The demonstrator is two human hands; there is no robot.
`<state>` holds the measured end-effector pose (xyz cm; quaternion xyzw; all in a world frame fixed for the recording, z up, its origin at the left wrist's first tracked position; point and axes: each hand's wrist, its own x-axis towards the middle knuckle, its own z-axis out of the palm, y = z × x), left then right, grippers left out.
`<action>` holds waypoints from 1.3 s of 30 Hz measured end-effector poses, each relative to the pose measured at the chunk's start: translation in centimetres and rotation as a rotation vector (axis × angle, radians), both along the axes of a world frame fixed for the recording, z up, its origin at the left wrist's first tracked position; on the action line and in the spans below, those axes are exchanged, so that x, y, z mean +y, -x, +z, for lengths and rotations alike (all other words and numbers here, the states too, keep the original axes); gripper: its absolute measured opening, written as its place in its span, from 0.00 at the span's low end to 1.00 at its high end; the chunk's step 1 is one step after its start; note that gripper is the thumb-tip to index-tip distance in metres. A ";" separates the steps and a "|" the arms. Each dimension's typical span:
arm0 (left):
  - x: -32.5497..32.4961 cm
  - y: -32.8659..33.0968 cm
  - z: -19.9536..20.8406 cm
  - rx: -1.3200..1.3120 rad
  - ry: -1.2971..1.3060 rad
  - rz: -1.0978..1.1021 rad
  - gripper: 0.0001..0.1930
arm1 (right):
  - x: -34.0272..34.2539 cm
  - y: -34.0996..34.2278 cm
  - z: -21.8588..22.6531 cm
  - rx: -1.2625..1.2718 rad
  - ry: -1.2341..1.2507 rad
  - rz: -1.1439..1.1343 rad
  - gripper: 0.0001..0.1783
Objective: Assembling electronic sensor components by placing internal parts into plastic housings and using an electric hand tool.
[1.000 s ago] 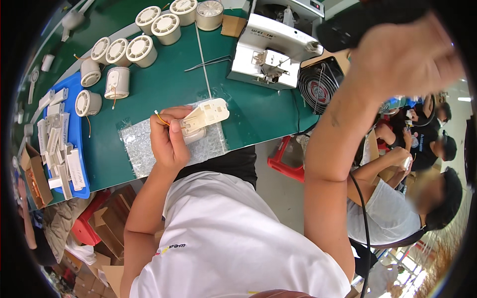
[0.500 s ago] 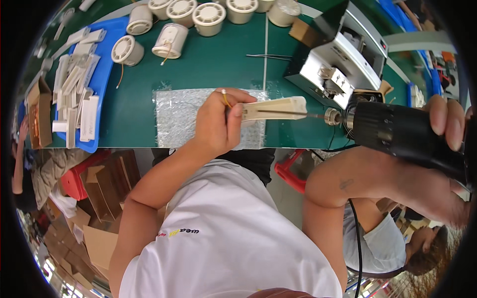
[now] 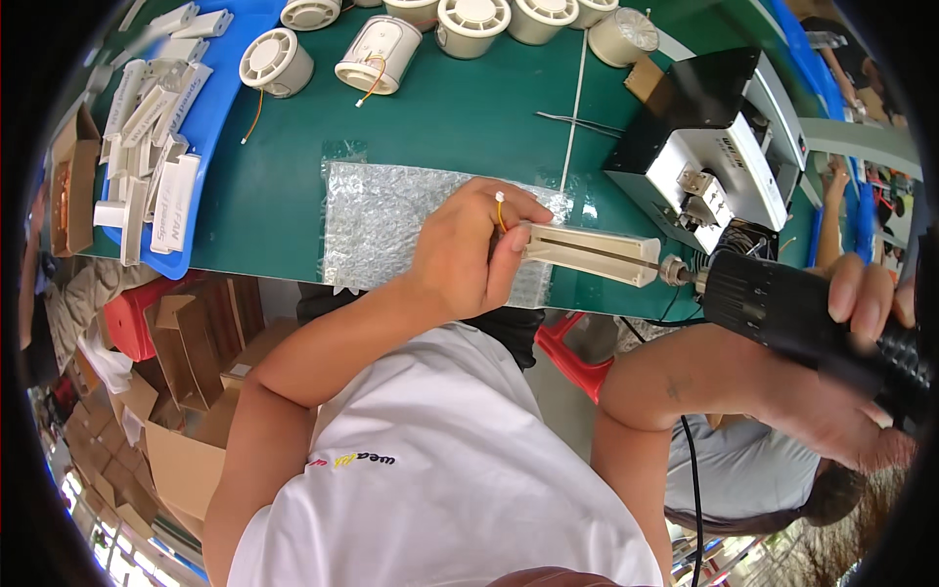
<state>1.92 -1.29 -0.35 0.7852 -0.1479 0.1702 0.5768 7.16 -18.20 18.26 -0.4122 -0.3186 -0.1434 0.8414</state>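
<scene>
My left hand grips one end of a long cream plastic bar, holding it level over the front edge of the green table. My right hand is wrapped around a black electric screwdriver. The screwdriver's metal tip touches the far end of the bar. A sheet of clear bubble wrap lies on the table under my left hand.
A blue tray with several cream bars sits at the left. Round white fan housings line the far side. A black and white machine stands at the right. Cardboard boxes and a red stool are below the table. Another person sits nearby.
The screwdriver came down from the upper right and its tip now meets the end of the bar. My left hand with the bar has stayed over the bubble wrap.
</scene>
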 end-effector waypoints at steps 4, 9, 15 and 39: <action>-0.1 -0.3 -0.3 -0.119 0.007 -0.023 0.07 | -0.3 0.4 -0.3 0.012 -0.010 0.051 0.43; -0.2 -0.5 -0.5 -0.144 0.061 -0.004 0.06 | -0.9 0.5 -0.3 0.007 0.080 -0.010 0.40; -0.4 -0.3 -0.9 -0.137 0.073 0.003 0.06 | -0.1 -0.2 -0.3 -0.057 0.105 0.019 0.40; 0.5 0.2 0.8 -0.038 0.064 -0.146 0.14 | -0.6 2.1 -2.6 -0.125 -0.010 -0.516 0.37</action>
